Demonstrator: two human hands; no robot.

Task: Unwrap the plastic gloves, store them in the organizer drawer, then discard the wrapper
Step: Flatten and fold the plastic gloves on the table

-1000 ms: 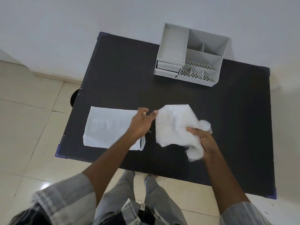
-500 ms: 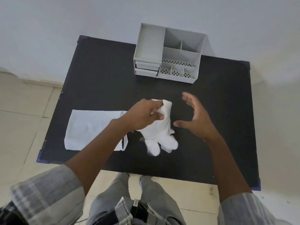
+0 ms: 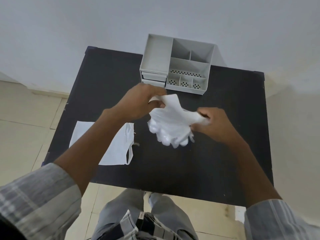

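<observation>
Gloves (image 3: 170, 126) out of wrapper (image 3: 114, 149), pinched between left hand (image 3: 138, 103) and right hand (image 3: 213, 123) above tabletop (image 3: 103, 87). Organizer (image 3: 176, 64) drawers look shut; storing and discarding remain.

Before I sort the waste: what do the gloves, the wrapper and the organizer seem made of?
Gloves: thin, milky, translucent plastic film, crumpling softly between both hands.
Wrapper: flat white sheet with a torn edge; paper or plastic, unclear.
Organizer: rigid matte grey, moulded walls and perforations, probably plastic.
</observation>
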